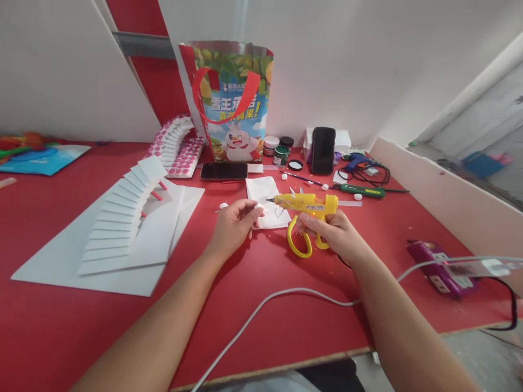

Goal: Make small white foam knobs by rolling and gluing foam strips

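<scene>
Head view: glue gun (pixel 305 203) points left, long axis crosswise.

Left hand (pixel 229 226), one: bare, thumb (pixel 248 219) and forefinger (pixel 241 204) pinched together. Right hand (pixel 341 234), one: bare, fingers (pixel 312 223) curled in a grip. Forearms (pixel 174 305), two: extended forward, converging.

A red tabletop (pixel 278 337) was set against a whitish back wall (pixel 359 71), by which a soft sheen was given off near the top. At the left, the wall was broken by a red panel (pixel 153 84), crossed by a grey strip (pixel 143 46). The tabletop's right side was bordered by a low white partition (pixel 449 190); greyish floor (pixel 490 356) was seen below.
</scene>
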